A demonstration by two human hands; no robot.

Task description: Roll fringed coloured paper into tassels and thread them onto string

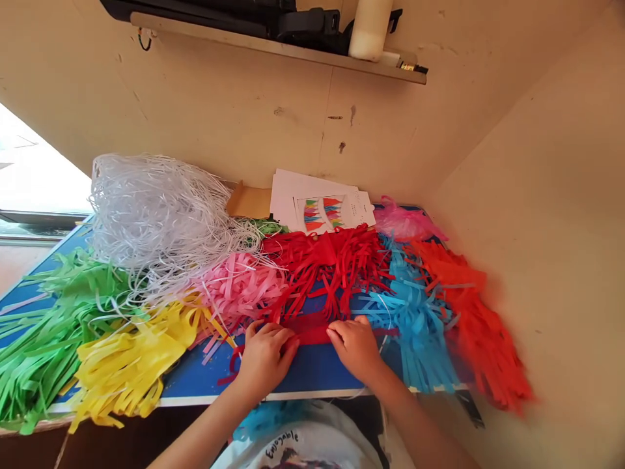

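Observation:
A red tissue-like tassel strip (312,331) lies across the blue tabletop near its front edge, its fringed ends sticking out past both hands. My left hand (267,355) is closed on the left part of the strip, fingers curled over it. On the right part, my right hand (355,345) pinches the strip between thumb and fingers. Just beyond the hands is a heap of red fringed tassels (332,257). Pink fringe strips (241,286) lie by my left hand, and light blue tassels (415,326) lie to the right of my right hand.
Yellow (141,355) and green tassels (63,319) cover the table's left side; orange-red ones (478,319) hang over its right edge. A white string bundle (156,208), printed card (322,202) and pink plastic bag (407,221) sit at the back. Above is a wall shelf (273,44).

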